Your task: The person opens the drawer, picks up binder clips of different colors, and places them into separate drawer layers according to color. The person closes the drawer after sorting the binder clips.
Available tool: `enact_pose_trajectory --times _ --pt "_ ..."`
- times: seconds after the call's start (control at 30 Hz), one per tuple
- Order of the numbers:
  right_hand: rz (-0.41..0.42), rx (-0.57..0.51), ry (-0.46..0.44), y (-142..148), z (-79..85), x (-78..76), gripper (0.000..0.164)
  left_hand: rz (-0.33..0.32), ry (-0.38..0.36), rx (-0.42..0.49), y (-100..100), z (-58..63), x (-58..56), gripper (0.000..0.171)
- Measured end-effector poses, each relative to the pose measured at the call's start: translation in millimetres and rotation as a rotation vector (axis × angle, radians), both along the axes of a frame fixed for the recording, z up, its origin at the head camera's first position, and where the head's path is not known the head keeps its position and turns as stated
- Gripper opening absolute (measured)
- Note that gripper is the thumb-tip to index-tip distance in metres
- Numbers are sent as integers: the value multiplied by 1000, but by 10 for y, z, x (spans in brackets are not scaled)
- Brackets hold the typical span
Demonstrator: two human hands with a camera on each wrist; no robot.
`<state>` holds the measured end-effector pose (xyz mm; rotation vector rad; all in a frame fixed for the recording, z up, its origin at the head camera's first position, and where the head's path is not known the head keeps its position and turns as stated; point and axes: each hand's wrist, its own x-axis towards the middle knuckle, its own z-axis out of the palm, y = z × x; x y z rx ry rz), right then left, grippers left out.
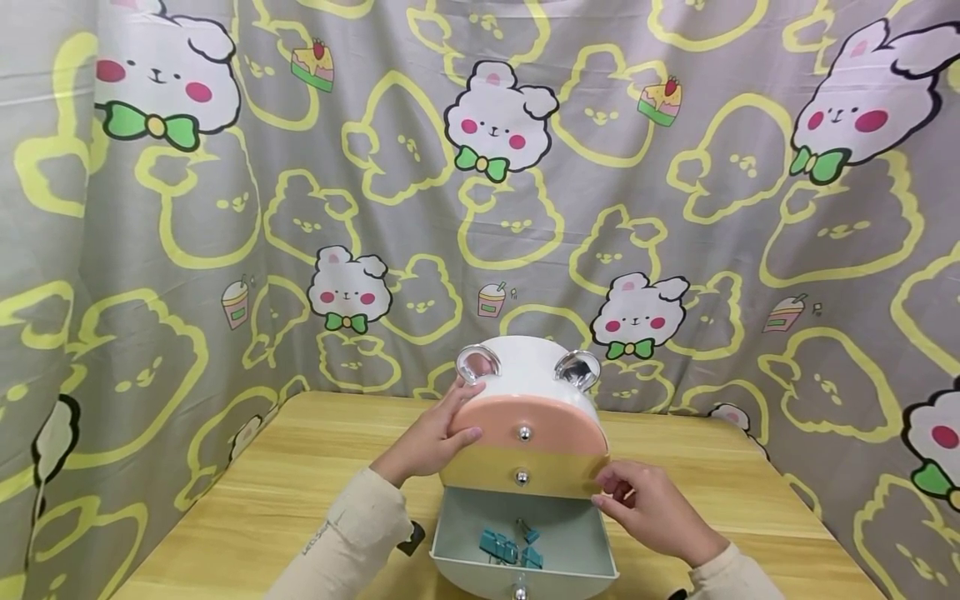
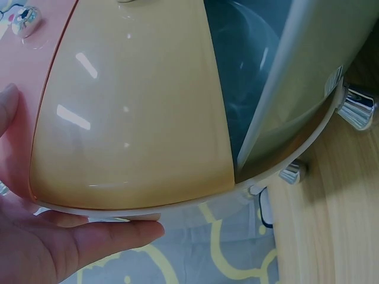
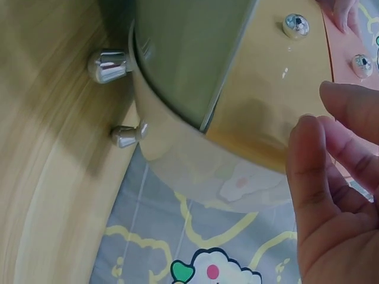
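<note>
A small desktop drawer box (image 1: 536,367) with a white rounded body and silver-rimmed ears stands on the table. Its pink top drawer (image 1: 495,421) and yellow middle drawer (image 1: 480,471) are closed. The grey-green bottom drawer (image 1: 450,533) is pulled out, with several teal binder clips (image 1: 498,546) inside. My left hand (image 1: 431,437) grips the box's upper left side, thumb on the pink front and fingers along the side wall. Close to the right edge of the yellow drawer is my right hand (image 1: 652,504), its fingers loosely bent around nothing; contact with the box cannot be made out.
The box rests on silver feet (image 3: 109,65) on a wood-grain table (image 1: 330,433). A small black object (image 1: 411,539) shows beside the left sleeve. A grey curtain (image 1: 420,250) with cartoon prints surrounds the table at the back and sides.
</note>
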<state>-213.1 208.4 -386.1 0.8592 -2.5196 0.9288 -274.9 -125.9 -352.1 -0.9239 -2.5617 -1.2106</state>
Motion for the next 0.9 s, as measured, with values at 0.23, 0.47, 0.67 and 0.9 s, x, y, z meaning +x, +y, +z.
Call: enact_pose_trajectory --times 0.23,0.47,0.67,0.9 --pt "-10 10 34 172 -91 2 12 -1 -2 8 -2 -11 -4 62" --pt "-78 93 -83 464 -205 41 15 -2 -2 9 -3 -19 -15 62" --pt "-48 175 -323 769 -310 65 28 -4 -1 10 -2 -26 -20 63" --pt "-14 207 -638 1049 -545 36 34 -1 -7 10 4 -27 -14 63"
